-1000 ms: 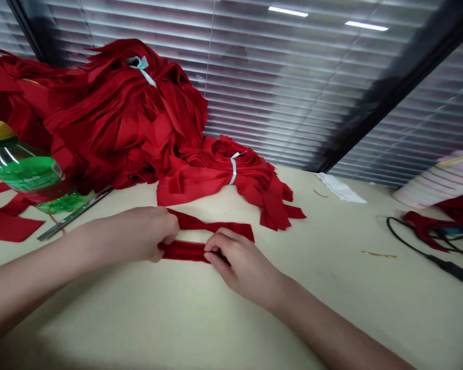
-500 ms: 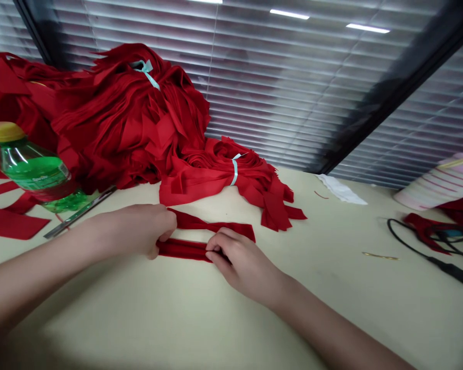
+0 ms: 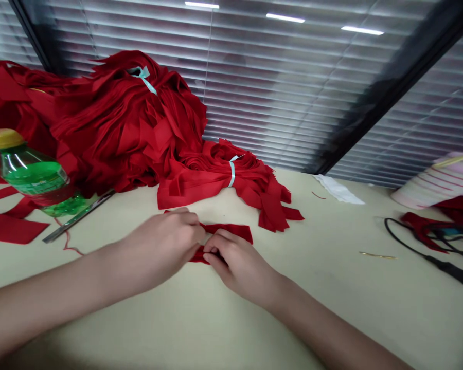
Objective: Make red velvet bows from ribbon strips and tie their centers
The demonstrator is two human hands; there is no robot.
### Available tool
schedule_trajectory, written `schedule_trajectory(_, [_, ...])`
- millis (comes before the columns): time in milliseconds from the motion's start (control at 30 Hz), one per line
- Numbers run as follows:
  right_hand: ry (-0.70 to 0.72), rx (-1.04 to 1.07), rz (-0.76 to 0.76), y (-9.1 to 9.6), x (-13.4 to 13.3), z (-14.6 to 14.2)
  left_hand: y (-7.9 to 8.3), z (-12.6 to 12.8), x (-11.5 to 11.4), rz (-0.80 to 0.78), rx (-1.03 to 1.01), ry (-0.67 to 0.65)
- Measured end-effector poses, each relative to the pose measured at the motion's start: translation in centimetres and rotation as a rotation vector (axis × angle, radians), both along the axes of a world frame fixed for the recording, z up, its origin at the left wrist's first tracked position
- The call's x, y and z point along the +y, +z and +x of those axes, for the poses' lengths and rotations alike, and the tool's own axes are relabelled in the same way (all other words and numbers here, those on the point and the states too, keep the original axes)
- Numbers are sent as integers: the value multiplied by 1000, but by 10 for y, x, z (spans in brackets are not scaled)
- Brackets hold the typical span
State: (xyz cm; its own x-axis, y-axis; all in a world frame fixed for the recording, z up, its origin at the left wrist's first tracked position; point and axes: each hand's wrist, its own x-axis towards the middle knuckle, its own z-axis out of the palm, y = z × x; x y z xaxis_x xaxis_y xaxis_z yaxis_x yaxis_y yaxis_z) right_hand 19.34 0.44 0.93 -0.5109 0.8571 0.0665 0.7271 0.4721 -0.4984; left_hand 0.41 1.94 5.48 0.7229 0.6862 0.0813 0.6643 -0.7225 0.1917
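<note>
A red fabric strip [image 3: 231, 231] lies in a loop on the pale table, part of it behind my hands. My right hand [image 3: 241, 262] pinches the near part of the strip between thumb and fingers. Close beside it, my left hand [image 3: 172, 244] is bent over the same strip with its fingers closed; the fingertips are mostly hidden from me. Only a short bit of red cloth shows between the two hands.
Behind lie a small red fabric bundle [image 3: 231, 169] and a large red fabric pile [image 3: 131, 123], both tied with pale blue ribbon. A green bottle [image 3: 38, 177] and a thin metal tool [image 3: 79, 217] are left. Right are a black cable [image 3: 420, 252] and a striped cone [image 3: 435, 182].
My left hand has slid right along the strip, from its left end to right beside my right hand. The right hand keeps its pinch in nearly the same spot.
</note>
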Motion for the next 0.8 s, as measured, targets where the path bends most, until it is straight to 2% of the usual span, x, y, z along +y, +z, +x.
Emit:
schedule_trajectory(33, [1,-16,8,0,0,0,-4,9,0,-91,-73,-16])
schedule_trajectory(133, [15,-46,20,0,1,0,-17,22,4,-163,-120,-14])
schedule_trajectory(333, [20,37,-20,2,2,0,-26,12,13,-234,-128,-64])
schedule_trajectory(633, [20,132,-41,3,5,6,-25,14,10,-160,-93,-107])
schedule_trajectory(800, [31,60,-12,7,4,8,-27,15,4,-79,-16,-106])
